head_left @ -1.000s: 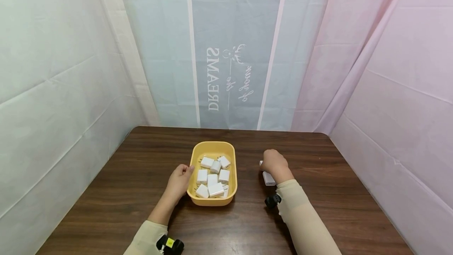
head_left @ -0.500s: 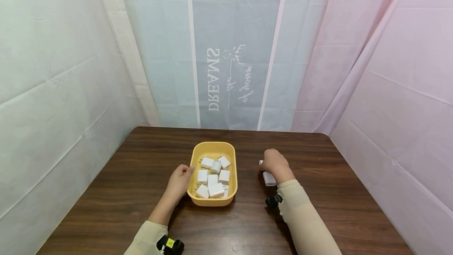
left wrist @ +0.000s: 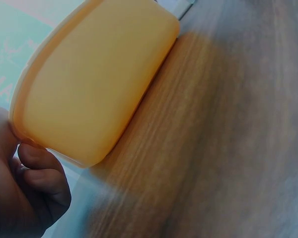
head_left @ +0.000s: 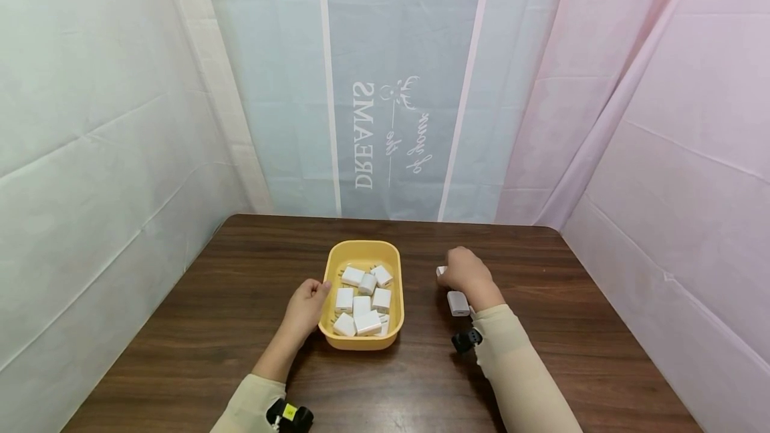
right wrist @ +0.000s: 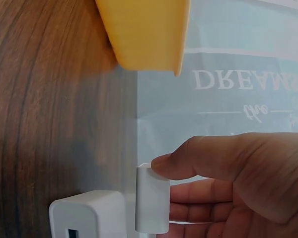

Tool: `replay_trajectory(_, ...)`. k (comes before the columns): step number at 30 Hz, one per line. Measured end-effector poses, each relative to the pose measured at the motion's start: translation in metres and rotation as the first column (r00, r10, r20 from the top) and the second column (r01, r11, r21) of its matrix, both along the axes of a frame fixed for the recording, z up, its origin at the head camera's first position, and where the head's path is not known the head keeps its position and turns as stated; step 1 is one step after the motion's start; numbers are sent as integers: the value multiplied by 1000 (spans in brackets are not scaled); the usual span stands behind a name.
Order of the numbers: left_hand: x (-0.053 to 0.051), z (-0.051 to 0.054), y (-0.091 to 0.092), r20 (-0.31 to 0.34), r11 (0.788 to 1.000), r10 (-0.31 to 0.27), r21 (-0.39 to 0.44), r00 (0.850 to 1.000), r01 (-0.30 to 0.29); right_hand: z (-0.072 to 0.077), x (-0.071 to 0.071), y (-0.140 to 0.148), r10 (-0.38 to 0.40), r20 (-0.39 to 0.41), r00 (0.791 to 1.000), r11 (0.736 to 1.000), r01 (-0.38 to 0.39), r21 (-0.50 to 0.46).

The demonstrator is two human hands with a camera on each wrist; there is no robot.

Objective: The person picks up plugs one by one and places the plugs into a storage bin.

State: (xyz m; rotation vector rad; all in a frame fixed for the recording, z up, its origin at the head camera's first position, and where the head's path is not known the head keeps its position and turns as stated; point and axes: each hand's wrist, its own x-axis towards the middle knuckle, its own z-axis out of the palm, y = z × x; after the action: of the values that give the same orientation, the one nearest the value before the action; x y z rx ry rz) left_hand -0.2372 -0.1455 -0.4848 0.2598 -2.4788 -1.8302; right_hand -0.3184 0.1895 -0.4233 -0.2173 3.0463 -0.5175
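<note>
On the left, my left hand [head_left: 305,308] pinches the rim of a yellow plastic bin [head_left: 361,343] between thumb and curled fingers; the left wrist view shows the bin's outer wall [left wrist: 94,84] close up. Several white charger plugs [head_left: 368,323] lie loosely inside it. To the right of the bin, my right hand [head_left: 470,278] holds one white charger plug [right wrist: 152,198] between thumb and fingers, with a prong just showing at its lower end. A second white charger plug [head_left: 458,304] lies on the table close to that hand, its port [right wrist: 73,233] facing the wrist camera.
The dark wood-grain table [head_left: 415,379] carries the bin and the loose plug. Behind its far edge hangs a pale blue curtain [head_left: 397,52] with reversed lettering. White cloth walls [head_left: 90,119] stand at both sides.
My right hand has lifted slightly and shifted away from me with the charger plug, and more of the plug on the table shows. My left hand and the bin have stayed in place.
</note>
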Motion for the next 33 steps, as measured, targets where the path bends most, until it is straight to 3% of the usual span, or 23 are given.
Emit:
replay_trajectory(7, 1, 0, 0, 8, 1000, -3, -4, 1000, 3, 5, 2, -3, 29, -1, 1000, 1000, -29, 2)
replay_trajectory(21, 0, 1, 0, 3, 1000, 0, -3, 1000, 0, 22, 12, -13, 90, -89, 992, 996, -89, 15)
replay_trajectory(33, 0, -1, 0, 3, 1000, 0, -23, 1000, 0, 38, 25, -28, 191, -139, 972, 981, -192, 11)
